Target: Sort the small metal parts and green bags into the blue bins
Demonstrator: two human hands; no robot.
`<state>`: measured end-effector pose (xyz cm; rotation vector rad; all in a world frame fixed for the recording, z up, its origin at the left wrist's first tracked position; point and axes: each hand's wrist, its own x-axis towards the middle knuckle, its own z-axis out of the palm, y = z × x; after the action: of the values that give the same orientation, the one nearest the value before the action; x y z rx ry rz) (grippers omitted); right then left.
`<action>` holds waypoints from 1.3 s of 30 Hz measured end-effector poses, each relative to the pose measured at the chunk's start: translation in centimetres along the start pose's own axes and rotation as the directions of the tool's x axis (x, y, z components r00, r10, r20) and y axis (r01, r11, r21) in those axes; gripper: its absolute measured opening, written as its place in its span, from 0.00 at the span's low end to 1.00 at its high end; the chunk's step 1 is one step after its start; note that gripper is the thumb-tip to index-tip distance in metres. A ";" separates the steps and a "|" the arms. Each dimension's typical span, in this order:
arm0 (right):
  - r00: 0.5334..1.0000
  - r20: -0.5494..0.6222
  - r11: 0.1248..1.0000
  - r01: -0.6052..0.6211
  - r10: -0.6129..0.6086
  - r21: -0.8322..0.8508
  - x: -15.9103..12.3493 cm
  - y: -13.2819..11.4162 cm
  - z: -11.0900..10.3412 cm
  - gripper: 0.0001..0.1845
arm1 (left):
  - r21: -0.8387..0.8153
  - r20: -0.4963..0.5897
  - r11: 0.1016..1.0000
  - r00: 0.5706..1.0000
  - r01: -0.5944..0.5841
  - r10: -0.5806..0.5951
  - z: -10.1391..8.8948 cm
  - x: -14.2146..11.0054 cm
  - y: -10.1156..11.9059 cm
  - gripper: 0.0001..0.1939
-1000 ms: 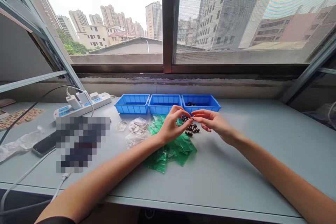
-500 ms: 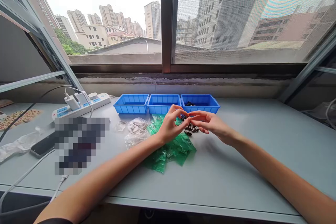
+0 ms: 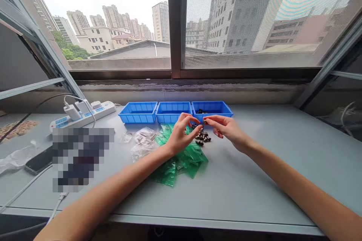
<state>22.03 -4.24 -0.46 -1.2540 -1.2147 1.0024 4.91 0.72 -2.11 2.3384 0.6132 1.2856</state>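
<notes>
My left hand (image 3: 182, 133) hovers above the green plastic bags (image 3: 195, 158), its thumb and forefinger apart with nothing between them. Just to its right, my right hand (image 3: 230, 131) pinches a small dark knob-like part (image 3: 205, 122) between thumb and forefinger. Below and between both hands lies a loose pile of small black parts with metallic glints (image 3: 201, 141); their exact kind is too small to make out. Left of the green bags sits a heap of clear plastic bags (image 3: 144, 139) with small pieces that look metallic inside.
Three blue bins stand in a row at the back: a left bin (image 3: 137, 117), a middle bin (image 3: 173, 118) and a right bin (image 3: 223, 113) holding some black parts. A power strip (image 3: 85, 118), a phone (image 3: 38, 162) and cables occupy the left side of the grey table (image 3: 254, 192).
My hands, whose fingertips met half a second ago, have drawn slightly apart. My left fingers have opened, and a dark part now shows in my right fingertips. The view has shifted slightly.
</notes>
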 end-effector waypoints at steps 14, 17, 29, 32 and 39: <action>0.978 -0.055 0.943 0.180 -0.203 -0.278 1.2 1.2 -2.4 0.27 | 0.005 0.006 1.000 1.000 0.010 -0.010 0.0 0.0 0.0 0.05; 0.963 0.132 0.874 0.267 -0.233 -0.406 0.7 1.0 -2.0 0.20 | 0.014 0.003 1.000 1.000 0.010 -0.010 0.0 0.0 0.1 0.04; 0.919 0.365 0.611 0.375 -0.147 -0.697 0.3 1.7 -2.0 0.18 | 0.026 0.014 0.999 1.000 0.027 -0.028 -0.1 0.1 0.1 0.05; 0.935 0.327 0.558 0.344 -0.134 -0.755 0.3 1.4 -1.9 0.15 | 0.022 0.018 0.999 0.999 0.044 -0.045 -0.1 0.1 0.2 0.05; 0.957 0.283 0.526 0.276 -0.069 -0.805 0.1 0.8 -1.1 0.12 | 0.010 0.026 0.995 0.995 0.096 -0.097 -0.4 -0.1 0.4 0.06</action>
<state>23.19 -4.17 -1.12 -1.7195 -2.1053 0.3507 4.63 0.40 -1.79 2.2987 0.7152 1.2098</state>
